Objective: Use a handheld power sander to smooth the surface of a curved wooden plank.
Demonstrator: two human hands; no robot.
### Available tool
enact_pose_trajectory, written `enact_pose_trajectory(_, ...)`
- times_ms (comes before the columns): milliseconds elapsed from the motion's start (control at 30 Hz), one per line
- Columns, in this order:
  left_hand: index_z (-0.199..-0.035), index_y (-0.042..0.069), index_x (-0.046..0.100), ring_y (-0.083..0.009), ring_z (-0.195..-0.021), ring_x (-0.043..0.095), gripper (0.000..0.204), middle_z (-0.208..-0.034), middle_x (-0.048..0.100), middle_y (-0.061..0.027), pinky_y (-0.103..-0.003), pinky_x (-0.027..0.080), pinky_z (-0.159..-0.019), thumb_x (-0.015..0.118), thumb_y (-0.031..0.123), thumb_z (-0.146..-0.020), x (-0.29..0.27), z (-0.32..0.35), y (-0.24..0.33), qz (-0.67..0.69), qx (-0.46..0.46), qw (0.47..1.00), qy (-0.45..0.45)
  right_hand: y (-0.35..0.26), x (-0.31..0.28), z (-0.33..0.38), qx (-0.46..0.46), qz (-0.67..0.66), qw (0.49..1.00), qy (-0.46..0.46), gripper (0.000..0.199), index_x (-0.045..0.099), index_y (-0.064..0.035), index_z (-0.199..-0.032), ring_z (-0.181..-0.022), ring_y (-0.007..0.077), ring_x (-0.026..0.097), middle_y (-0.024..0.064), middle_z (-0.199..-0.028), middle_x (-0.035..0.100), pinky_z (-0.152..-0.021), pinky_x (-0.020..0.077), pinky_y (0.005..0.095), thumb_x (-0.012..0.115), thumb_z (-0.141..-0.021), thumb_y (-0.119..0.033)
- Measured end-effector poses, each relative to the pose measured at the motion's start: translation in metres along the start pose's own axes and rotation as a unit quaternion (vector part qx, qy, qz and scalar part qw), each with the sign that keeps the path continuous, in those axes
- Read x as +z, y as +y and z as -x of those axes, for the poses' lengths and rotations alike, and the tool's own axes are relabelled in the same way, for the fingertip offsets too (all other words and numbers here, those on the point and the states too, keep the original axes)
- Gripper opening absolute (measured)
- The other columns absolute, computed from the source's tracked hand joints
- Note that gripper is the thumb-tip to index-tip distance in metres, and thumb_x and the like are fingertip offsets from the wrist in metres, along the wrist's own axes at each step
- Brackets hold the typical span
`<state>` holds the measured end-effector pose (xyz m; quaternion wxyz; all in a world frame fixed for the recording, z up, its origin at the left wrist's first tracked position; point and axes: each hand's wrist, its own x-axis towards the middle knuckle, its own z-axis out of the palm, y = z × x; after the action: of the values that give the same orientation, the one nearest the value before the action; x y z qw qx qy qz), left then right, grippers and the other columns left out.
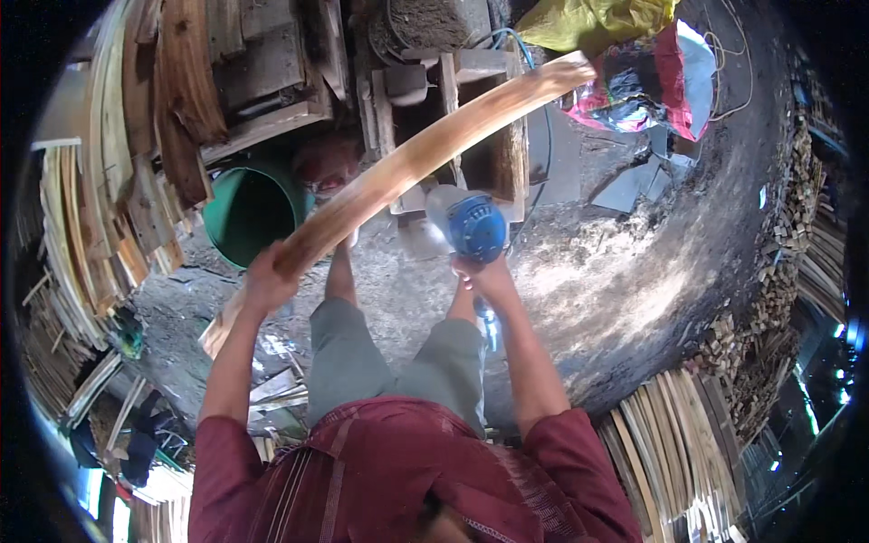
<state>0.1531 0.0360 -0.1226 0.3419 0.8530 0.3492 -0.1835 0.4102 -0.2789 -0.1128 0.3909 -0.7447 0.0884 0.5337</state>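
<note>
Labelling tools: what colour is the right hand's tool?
The tool is mostly blue, seen best in the head view.

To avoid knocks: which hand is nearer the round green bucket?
Left. The left hand appears just below the bucket in the picture; the right hand, gripping the blue round-bodied tool, is farther right.

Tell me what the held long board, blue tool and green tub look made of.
Long board: wood, apparently unpainted; tan-brown streaks run like grain along its length.
Blue tool: housing probably moulded plastic, from the even blue and slot-like openings; inner material hidden.
Green tub: likely plastic, smooth and evenly coloured, though painted metal can't be ruled out.
</note>
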Motion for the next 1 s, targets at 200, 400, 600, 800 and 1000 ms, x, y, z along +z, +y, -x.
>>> enact_pose_trajectory(200, -0.131, 0.002, 0.044, -0.0382, -0.110, 0.054, 0.076, -0.118, 0.056, -0.0218, -0.043, 0.044, -0.095, 0.073, 0.013, -0.062, -0.054, 0.090, -0.143, -0.243, -0.192, 0.946, -0.095, -0.005, -0.012, -0.001, -0.011, -0.115, 0.993, 0.028, 0.015, 0.063, 0.0000, -0.087, -0.058, 0.0148, 0.057, 0.0056, -0.069, 0.060, -0.052, 0.0452, 0.0279, 0.069, -0.075, -0.008)
enact_pose_trajectory(400, -0.129, 0.004, 0.045, -0.0403, -0.110, 0.053, 0.073, -0.117, 0.056, -0.0227, -0.043, 0.043, -0.096, 0.071, 0.009, -0.061, -0.066, 0.092, -0.156, -0.226, -0.181, 0.954, -0.074, -0.027, -0.028, -0.029, -0.035, -0.241, 0.966, 0.091, 0.008, 0.058, 0.0001, -0.076, -0.049, 0.0173, 0.051, 0.0077, -0.061, 0.054, -0.046, 0.0403, 0.0295, 0.063, -0.077, -0.005)
enact_pose_trajectory(600, -0.129, 0.005, 0.045, -0.0408, -0.105, 0.053, 0.077, -0.113, 0.055, -0.0217, -0.045, 0.044, -0.091, 0.074, 0.011, -0.058, -0.067, 0.095, -0.162, -0.240, -0.128, 0.961, -0.055, -0.041, -0.052, -0.071, -0.044, -0.295, 0.951, 0.082, 0.016, 0.053, -0.0037, -0.072, -0.047, 0.0211, 0.051, 0.0079, -0.060, 0.049, -0.046, 0.0440, 0.0344, 0.062, -0.082, -0.014)
enact_pose_trajectory(800, -0.128, 0.009, 0.046, -0.0408, -0.100, 0.053, 0.079, -0.108, 0.056, -0.0200, -0.046, 0.045, -0.086, 0.077, 0.011, -0.056, -0.061, 0.106, -0.166, -0.246, -0.123, 0.961, -0.039, -0.049, -0.047, -0.088, -0.059, -0.306, 0.947, 0.080, 0.013, 0.055, -0.0039, -0.080, -0.041, 0.0186, 0.048, 0.0069, -0.056, 0.051, -0.041, 0.0418, 0.0312, 0.066, -0.077, -0.011)
enact_pose_trajectory(1000, -0.127, 0.013, 0.046, -0.0373, -0.099, 0.052, 0.076, -0.103, 0.053, -0.0171, -0.046, 0.041, -0.087, 0.079, 0.009, -0.059, -0.054, 0.113, -0.153, -0.266, -0.121, 0.956, 0.026, -0.070, -0.057, -0.094, 0.041, -0.275, 0.959, 0.049, 0.016, 0.054, -0.0080, -0.078, -0.044, 0.0194, 0.049, 0.0049, -0.057, 0.050, -0.043, 0.0409, 0.0325, 0.066, -0.082, -0.018)
